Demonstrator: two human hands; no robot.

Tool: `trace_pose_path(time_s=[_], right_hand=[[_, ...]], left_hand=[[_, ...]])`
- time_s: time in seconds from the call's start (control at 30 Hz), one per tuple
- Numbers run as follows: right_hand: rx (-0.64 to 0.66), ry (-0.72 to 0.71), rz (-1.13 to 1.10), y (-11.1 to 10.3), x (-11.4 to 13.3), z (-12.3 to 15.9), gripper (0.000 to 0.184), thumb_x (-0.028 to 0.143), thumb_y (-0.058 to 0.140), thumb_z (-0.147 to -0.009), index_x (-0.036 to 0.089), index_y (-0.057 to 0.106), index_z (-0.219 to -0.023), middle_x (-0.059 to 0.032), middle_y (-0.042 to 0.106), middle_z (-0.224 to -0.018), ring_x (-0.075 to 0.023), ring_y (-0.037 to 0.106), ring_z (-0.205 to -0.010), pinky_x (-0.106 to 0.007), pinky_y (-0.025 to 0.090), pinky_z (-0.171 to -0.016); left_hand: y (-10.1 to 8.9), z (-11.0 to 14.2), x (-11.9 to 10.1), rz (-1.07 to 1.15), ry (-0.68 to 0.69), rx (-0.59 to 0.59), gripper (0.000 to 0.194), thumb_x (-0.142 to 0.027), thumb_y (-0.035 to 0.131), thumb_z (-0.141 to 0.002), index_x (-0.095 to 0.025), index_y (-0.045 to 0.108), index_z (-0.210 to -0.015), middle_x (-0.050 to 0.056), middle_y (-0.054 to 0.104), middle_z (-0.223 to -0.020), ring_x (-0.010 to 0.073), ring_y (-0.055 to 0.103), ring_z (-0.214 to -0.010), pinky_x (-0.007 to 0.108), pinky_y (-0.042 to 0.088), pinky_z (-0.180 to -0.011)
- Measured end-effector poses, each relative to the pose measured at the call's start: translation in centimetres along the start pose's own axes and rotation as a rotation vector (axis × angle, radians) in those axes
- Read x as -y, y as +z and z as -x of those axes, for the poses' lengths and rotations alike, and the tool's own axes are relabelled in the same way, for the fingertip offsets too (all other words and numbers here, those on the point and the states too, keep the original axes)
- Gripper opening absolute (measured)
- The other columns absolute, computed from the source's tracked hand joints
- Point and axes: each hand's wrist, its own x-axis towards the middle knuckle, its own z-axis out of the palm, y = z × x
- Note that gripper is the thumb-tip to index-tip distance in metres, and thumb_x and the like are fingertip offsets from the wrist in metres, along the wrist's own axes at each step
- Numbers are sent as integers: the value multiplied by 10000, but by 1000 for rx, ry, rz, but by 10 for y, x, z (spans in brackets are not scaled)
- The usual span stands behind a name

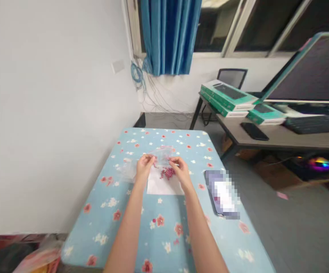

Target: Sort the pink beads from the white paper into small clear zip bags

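Centrally, a clear plastic bag (161, 156) is held up between the left hand (145, 167) and the right hand (182, 170), pinched in the fingertips of each, the hands slightly apart. Small red beads (167, 173) are clustered at its lower edge, above a white paper sheet (163, 185) on a floral blue tablecloth (96, 223).

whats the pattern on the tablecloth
Pale blue tablecloth, red and white flowers; head view shows it best.

Even bright light; left hand (145, 167), right hand (180, 169) softly blurred.
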Motion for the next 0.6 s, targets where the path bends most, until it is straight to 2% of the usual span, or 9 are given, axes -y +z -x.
trace_pose_path(time_s=[0.13, 0.27, 0.43, 0.6], right_hand=[[-73, -46, 30, 4, 1, 10, 204, 405, 643, -732, 204, 619, -759, -44, 647, -917, -202, 580, -885, -294, 425, -717], [-80, -142, 173, 6, 7, 16, 263, 454, 594, -783, 211, 663, -709, -66, 640, -960, -227, 539, -979, -344, 400, -816], [-133, -150, 263, 6, 13, 17, 337, 499, 547, -816, 221, 705, -710, -68, 638, -964, -241, 523, -1011, -419, 315, -945], [-148, -101, 212, 6, 14, 15, 308, 472, 589, -783, 214, 691, -649, -67, 637, -942, -242, 534, -994, -431, 310, -962]], left_hand=[[0, 13, 6, -219, 176, -23, 213, -372, 667, -729, -173, 616, -782, 22, 669, -764, 147, 618, -736, 261, 472, -702], [2, 23, 7, -465, 359, -3, 122, -293, 598, -812, -185, 650, -833, 29, 675, -823, 159, 613, -808, 285, 459, -776], [6, 31, 8, -545, 565, 22, 74, -240, 592, -836, -189, 643, -823, 37, 681, -840, 169, 626, -856, 304, 472, -804], [9, 36, 11, -633, 758, 19, 52, -186, 598, -836, -190, 644, -813, 30, 689, -795, 160, 628, -802, 311, 487, -792]])
